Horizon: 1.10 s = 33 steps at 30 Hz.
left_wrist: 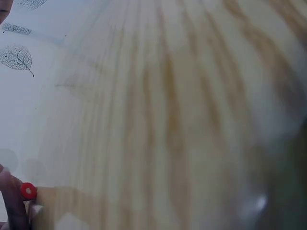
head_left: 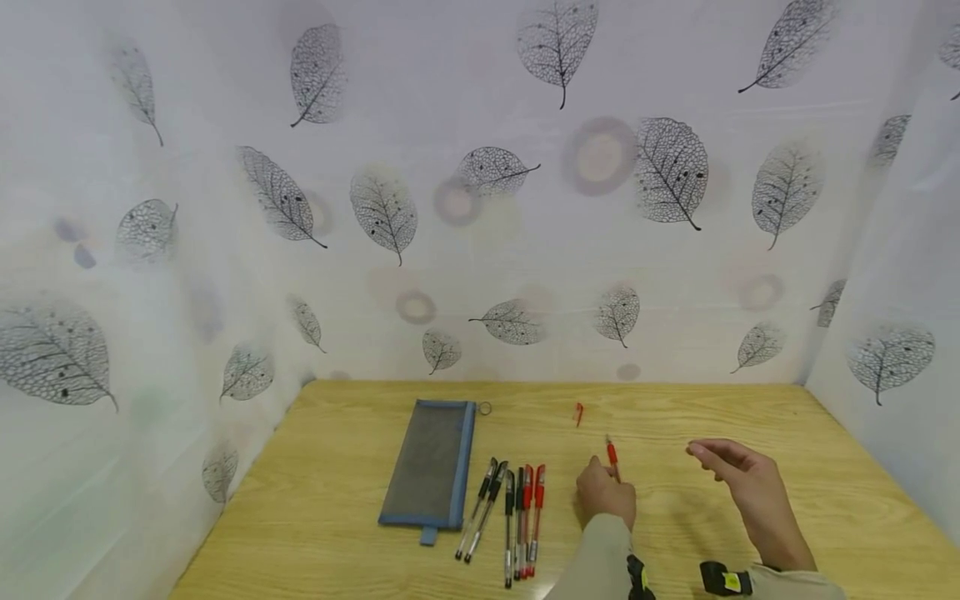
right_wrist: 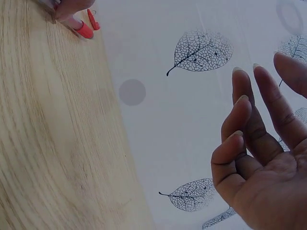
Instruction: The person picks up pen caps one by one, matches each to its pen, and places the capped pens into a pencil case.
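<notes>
In the head view my left hand [head_left: 606, 493] is low over the table, its fingers pinching a red gel pen [head_left: 612, 454] by the barrel. The pen's bare tip points toward the back wall. Its red grip shows at the edge of the left wrist view, where the red end [left_wrist: 28, 191] sits beside a finger. A red pen cap [head_left: 578, 414] lies apart on the table, farther back. To the right, my right hand [head_left: 757, 496] is raised over the table with loosely bent fingers and nothing in it. The right wrist view shows its palm [right_wrist: 273, 187].
Several capped black pens [head_left: 486, 510] and red pens [head_left: 537, 521] lie side by side left of my left hand. Beyond them is a grey mesh pouch [head_left: 427, 462] with blue edging and a small ring [head_left: 485, 408]. Leaf-patterned sheeting [head_left: 525, 250] walls the wooden table [head_left: 300, 500].
</notes>
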Motion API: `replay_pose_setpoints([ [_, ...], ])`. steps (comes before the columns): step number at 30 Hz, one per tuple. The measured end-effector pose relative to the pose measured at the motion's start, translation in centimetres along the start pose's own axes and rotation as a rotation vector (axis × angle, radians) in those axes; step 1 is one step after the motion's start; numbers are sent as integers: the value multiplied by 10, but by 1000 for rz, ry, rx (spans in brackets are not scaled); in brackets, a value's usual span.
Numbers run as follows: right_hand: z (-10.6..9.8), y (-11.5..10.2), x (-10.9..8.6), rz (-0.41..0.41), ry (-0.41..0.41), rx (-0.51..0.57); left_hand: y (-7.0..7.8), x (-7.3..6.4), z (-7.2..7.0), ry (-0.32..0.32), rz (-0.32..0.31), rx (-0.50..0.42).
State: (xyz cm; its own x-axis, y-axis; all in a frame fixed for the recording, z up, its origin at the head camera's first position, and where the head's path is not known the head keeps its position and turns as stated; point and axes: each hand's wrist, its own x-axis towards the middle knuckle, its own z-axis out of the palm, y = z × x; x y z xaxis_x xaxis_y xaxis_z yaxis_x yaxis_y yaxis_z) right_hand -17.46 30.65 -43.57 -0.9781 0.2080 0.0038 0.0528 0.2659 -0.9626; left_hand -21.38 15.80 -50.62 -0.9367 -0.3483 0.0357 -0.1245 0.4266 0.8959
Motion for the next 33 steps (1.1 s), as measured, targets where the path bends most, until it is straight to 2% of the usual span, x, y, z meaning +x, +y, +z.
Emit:
replay_pose_setpoints([
  [7,-1,0,0,-22,1,-6,-2,2,-4,-59,-72,-51],
  [9,-1,1,0,-23,-2,-2,-4,3,-5,-66,-86,-104],
  [13,-2,1,1,-9,-11,9,-5,3,-8,-84,-129,-275],
  [15,-2,1,1,2,-16,14,-4,3,-10,-96,-169,-334],
  [20,0,1,1,22,-23,36,-5,5,-13,-109,-223,-407],
  [33,5,4,4,21,-52,24,-5,4,-26,-119,-158,-474],
])
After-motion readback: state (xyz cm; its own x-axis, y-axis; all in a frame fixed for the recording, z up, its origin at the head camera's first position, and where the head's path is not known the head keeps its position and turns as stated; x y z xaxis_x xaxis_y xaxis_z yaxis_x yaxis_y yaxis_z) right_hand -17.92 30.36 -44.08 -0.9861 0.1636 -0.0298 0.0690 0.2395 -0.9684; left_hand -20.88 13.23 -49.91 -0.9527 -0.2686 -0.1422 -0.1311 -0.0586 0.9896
